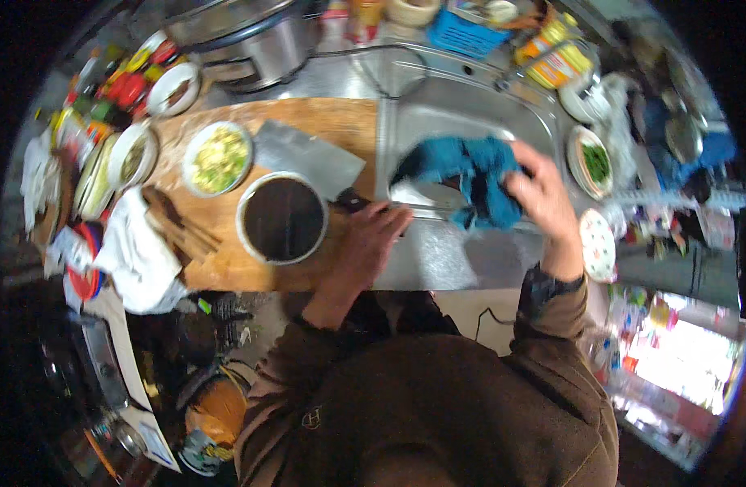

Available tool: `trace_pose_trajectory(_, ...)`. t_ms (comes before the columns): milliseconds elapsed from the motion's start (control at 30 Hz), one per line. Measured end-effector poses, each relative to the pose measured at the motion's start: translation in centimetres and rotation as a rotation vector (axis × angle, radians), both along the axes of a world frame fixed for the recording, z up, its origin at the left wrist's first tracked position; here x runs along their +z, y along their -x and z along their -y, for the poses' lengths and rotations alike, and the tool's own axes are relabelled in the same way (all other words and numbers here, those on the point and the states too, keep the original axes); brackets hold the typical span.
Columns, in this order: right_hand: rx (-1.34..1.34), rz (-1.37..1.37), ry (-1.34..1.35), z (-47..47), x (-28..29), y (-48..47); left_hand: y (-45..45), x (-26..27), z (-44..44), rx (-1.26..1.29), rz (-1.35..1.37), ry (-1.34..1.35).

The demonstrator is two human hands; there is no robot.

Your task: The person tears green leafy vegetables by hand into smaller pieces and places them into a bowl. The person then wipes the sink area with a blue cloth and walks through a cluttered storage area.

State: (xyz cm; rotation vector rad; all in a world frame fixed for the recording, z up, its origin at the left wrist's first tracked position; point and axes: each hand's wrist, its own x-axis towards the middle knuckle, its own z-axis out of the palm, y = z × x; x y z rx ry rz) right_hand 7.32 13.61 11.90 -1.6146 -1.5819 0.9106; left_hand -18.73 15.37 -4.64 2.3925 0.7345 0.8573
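Over the front part of the steel sink (464, 109), a blue cloth (488, 173) hangs bunched from my right hand (543, 189), whose fingers close on its right end. My left hand (370, 240) is at the right edge of the wooden cutting board (312, 109), its fingers over the dark handle of a cleaver (312, 155). Blur and the hand itself hide whether the handle is gripped. The cleaver's broad blade lies flat on the board. In front of it stands a white-rimmed bowl of dark liquid (283, 218). A bowl of chopped yellow-green food (218, 158) sits farther left.
A white cloth (140, 255) and wooden sticks (193, 234) lie at the board's left. Small bowls (173, 90) and jars crowd the left. Behind are a large steel pot (257, 52), a blue basket (464, 33) and an oil bottle (552, 55). Greens fill a bowl (591, 161) right of the sink.
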Motion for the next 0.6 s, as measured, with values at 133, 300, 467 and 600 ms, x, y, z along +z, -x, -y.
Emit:
trace_pose_trajectory(133, -0.170, 0.192, 0.014, 8.7, -2.7, 1.5, 0.9, 0.3, 0.0, 0.015, -0.064, 0.049)
trace_pose_trajectory(300, 0.010, 0.374, -0.018, 10.3, -13.1, 7.3, 0.7, 0.7, -0.3, 0.019, 0.029, 0.084)
trace_pose_trajectory(467, 0.000, 0.683, -0.242, 11.5, -17.8, 5.5, 0.1, 1.3, 0.9, 0.104, -0.158, 0.106)
trace_pose_trajectory(600, -0.261, 0.722, -0.274, 14.7, -19.2, -1.3, -0.3, 1.8, 1.4, 0.129, -0.209, 0.124)
